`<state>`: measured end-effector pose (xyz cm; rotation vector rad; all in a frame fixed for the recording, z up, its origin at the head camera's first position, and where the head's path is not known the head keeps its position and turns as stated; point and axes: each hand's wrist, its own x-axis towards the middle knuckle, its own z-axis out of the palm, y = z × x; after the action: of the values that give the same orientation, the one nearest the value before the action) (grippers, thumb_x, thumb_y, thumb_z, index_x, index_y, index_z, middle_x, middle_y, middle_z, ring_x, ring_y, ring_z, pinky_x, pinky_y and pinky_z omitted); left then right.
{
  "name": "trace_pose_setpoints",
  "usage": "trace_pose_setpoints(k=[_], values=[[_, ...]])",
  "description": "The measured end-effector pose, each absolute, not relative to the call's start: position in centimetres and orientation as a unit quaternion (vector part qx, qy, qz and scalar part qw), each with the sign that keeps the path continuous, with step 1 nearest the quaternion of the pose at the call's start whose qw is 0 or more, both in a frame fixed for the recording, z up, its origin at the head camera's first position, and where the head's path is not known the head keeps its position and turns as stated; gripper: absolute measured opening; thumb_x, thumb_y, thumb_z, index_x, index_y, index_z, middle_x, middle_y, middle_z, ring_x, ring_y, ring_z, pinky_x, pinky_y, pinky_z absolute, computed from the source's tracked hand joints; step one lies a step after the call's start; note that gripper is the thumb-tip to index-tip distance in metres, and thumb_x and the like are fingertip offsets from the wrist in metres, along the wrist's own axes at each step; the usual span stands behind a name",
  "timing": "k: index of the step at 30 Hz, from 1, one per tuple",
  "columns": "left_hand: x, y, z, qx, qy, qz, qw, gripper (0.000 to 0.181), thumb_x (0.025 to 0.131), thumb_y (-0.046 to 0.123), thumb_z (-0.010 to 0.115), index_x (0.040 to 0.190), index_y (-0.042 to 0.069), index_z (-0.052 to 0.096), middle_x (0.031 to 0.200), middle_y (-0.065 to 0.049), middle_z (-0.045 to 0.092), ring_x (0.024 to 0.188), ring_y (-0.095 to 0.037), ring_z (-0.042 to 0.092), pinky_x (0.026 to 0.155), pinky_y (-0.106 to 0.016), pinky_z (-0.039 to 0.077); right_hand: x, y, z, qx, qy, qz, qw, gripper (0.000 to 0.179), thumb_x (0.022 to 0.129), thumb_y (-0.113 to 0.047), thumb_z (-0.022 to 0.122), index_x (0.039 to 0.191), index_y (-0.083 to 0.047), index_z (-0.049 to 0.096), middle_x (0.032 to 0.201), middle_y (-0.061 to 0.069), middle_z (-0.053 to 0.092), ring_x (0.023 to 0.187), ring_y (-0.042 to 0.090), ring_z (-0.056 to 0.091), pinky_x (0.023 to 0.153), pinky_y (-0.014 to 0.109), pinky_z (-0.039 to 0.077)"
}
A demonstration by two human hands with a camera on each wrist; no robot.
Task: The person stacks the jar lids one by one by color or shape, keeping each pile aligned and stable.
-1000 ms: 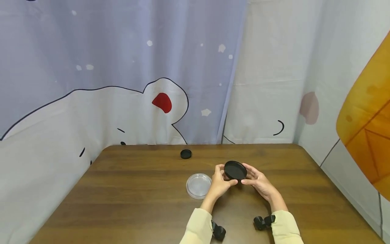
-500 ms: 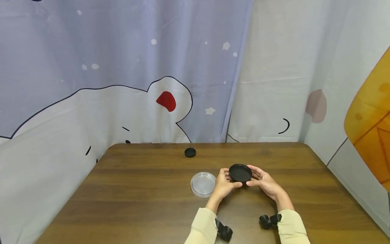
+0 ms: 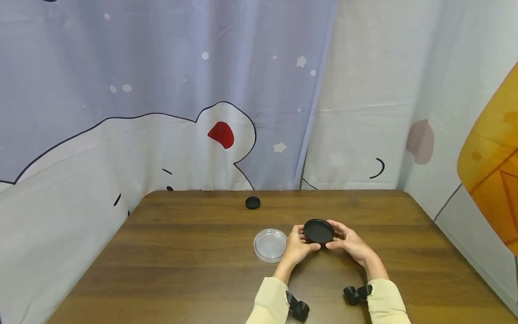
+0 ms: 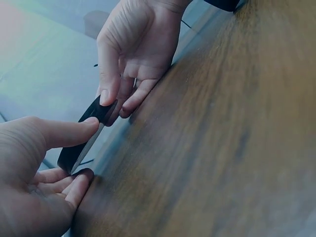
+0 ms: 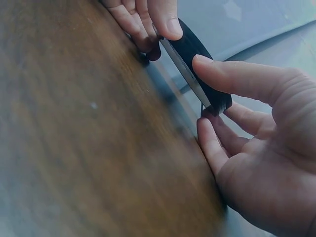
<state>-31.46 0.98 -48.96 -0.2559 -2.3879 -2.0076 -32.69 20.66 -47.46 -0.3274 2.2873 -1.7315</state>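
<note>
My left hand [image 3: 297, 246] and right hand [image 3: 351, 245] pinch a shallow, round black dish [image 3: 319, 231] — grip narrowed to its opposite sides — right of centre in the lower frame. Left of it, a clear, round plastic dish [image 3: 270, 245] lies on the brown wooden desk [image 3: 182, 261]; a small, round black cap [image 3: 252, 203] sits below mid-frame.

Item positions on the surface [image 3: 182, 270]
The lid [image 3: 319, 231] sits between the left-hand grip [image 3: 298, 247] and the right-hand grip [image 3: 351, 245]. The dish [image 3: 270, 245] lies just left of the left-hand grip; the cap [image 3: 252, 203] lies behind dish and lid. The curtain [image 3: 243, 67] hangs behind the surface.
</note>
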Motion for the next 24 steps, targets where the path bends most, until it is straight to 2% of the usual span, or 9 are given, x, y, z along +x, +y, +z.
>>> trace_pose_setpoints(k=[7,14,24], values=[[-31.47,1.12,-48.95,-0.065,-0.774,-0.630,0.012,0.067,0.072,0.004,0.081,0.130,-0.007,0.050,0.116,-0.018,0.058,0.098,-0.019,0.058,0.089,-0.033,0.051,-32.86,20.54,-47.20,-0.100,0.801,-0.580,0.113,0.084,0.080,-0.006,0.074,0.151,0.001,0.028,0.145,0.029,0.035,0.123,0.035,0.039,0.089,0.023,0.042],[-31.27,1.23,-48.95,-0.056,-0.784,-0.617,0.031,0.070,0.068,0.002,0.084,0.129,-0.013,0.052,0.113,-0.015,0.051,0.093,-0.015,0.053,0.081,-0.022,0.048,-32.94,20.54,-47.48,-0.092,0.816,-0.560,0.110,0.081,0.078,-0.004,0.075,0.147,0.005,0.033,0.131,0.023,0.041,0.104,0.021,0.043,0.079,0.020,0.043],[-31.40,1.39,-48.90,-0.044,-0.801,-0.595,0.039,0.074,0.066,0.001,0.085,0.130,-0.016,0.051,0.103,-0.012,0.051,0.086,-0.014,0.050,0.075,-0.020,0.044,-32.89,20.61,-47.78,-0.089,0.824,-0.550,0.102,0.080,0.076,0.000,0.075,0.145,0.008,0.035,0.126,0.022,0.044,0.099,0.020,0.045,0.075,0.019,0.044]])
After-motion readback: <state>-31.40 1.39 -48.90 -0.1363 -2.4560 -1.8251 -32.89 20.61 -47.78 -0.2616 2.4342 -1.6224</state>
